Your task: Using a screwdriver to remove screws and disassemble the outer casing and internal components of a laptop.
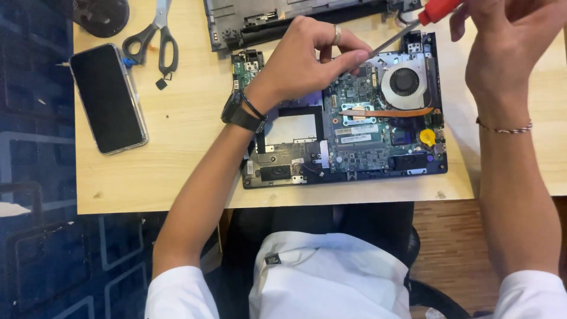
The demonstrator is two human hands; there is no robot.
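Wooden worktop (177, 147) over blue carpet | right hand (508, 41) clamped on red-handled screwdriver (413, 26), shaft slanting down to opened laptop base (345, 168) | left hand (301, 62) fingertips pinched at the shaft's tip above motherboard (360, 147), beside cooling fan (404, 82) | smartphone (107, 97) and scissors (155, 38) lie well left.

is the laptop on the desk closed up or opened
Opened: the laptop lies with its cover off, circuit board, fan and yellow coin cell exposed.
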